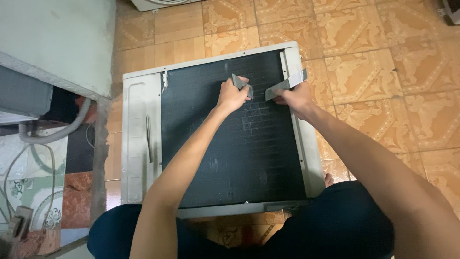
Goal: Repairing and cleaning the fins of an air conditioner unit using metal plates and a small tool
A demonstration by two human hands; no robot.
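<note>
A white air conditioner outdoor unit (140,144) lies flat on the floor, its dark finned coil (230,158) facing up. My left hand (231,96) rests on the upper part of the coil and grips a small grey metal blade (241,84). My right hand (296,98) is at the coil's upper right edge and holds a longer grey flat tool (286,84), whose tip points toward the left hand. The two tool tips are a short gap apart. Pale scratch marks show on the fins just below the hands.
Patterned orange floor tiles (383,72) surround the unit. A grey concrete ledge (57,43) with a corrugated hose (57,134) and cables sits at the left. My dark-clothed knees (335,225) are at the unit's near edge. Another white appliance edge (163,4) shows at the top.
</note>
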